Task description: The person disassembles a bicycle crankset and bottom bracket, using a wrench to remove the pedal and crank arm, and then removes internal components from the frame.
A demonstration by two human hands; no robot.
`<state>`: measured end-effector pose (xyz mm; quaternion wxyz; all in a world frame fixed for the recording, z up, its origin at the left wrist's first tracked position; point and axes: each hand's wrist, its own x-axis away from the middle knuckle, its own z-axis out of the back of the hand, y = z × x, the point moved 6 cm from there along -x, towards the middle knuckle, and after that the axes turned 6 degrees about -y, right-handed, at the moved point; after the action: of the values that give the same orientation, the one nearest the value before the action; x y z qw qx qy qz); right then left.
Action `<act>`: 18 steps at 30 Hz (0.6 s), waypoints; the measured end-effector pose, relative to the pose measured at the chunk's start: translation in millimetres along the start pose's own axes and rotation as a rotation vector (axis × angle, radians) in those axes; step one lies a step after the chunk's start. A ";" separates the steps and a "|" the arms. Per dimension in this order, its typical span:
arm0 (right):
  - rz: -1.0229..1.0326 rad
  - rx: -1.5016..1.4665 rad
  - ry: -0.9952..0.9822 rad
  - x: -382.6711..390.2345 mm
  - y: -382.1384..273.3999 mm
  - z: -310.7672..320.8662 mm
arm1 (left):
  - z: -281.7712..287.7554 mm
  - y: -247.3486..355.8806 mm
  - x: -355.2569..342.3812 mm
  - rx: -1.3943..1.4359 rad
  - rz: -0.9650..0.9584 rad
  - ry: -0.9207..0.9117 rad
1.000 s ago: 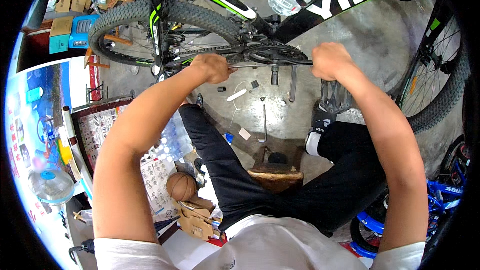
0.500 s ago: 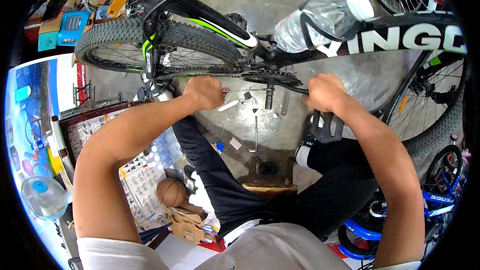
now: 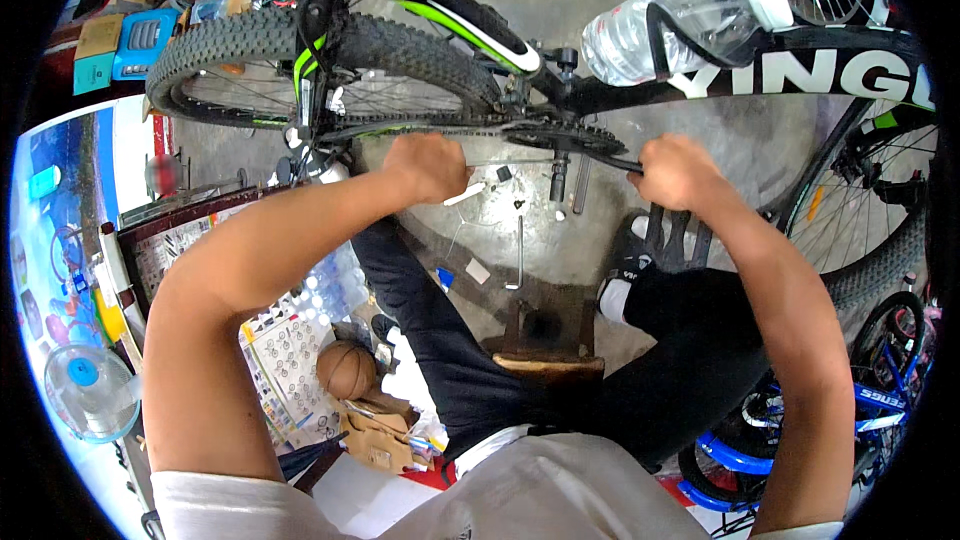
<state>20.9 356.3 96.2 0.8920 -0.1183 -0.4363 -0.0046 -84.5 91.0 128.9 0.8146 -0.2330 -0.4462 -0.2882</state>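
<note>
Both hands are on the drivetrain of the black and green bike (image 3: 480, 35). The left hand (image 3: 430, 165) is clenched just under the chain (image 3: 420, 127), probably around a tool, hard to tell. The right hand (image 3: 675, 170) grips the crank arm (image 3: 610, 160), which runs roughly 9 to 3 o'clock off the chainring (image 3: 560, 135). Chain's on the ring already, so looks mid-adjustment. Loose tools lie on the floor (image 3: 520, 255) at 6 o'clock.

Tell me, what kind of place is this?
Probably a bicycle repair shop. A black and green bicycle is being worked on over a concrete floor strewn with small tools and parts, and blue bicycles stand nearby.
</note>
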 end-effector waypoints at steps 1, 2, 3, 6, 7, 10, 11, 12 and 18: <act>-0.029 -0.004 0.001 -0.9 2.3 -0.5 | 1.4 -1.0 -3.4 -0.026 -0.010 -0.004; -0.035 -0.007 -0.017 -1.0 4.2 1.7 | 1.4 -1.0 -5.6 -0.052 -0.023 -0.008; 0.023 0.008 -0.010 -3.2 0.0 9.4 | 13.5 3.5 5.5 -0.057 0.006 -0.118; 0.056 0.023 0.109 2.9 -7.0 28.4 | -20.8 -20.8 -13.6 0.082 0.125 0.233; 0.062 0.036 0.032 5.5 -10.3 17.5 | -15.4 -15.0 7.0 0.155 0.165 0.107; 0.019 0.052 0.110 -1.4 -5.7 4.9 | -4.1 -9.5 9.6 0.021 -0.008 0.088; 0.055 0.101 0.164 0.6 5.5 6.1 | 10.7 8.2 10.0 -0.002 -0.013 0.130; 0.097 0.134 0.161 4.3 11.4 -5.2 | 5.0 26.8 11.7 -0.016 -0.039 0.117; 0.011 0.038 0.134 17.9 -9.6 13.2 | -3.6 8.1 28.5 -0.038 -0.016 0.253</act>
<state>20.6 351.5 119.9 0.9212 -0.1032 -0.3751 0.0005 -64.5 87.1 150.7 0.8575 -0.2065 -0.3363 -0.3302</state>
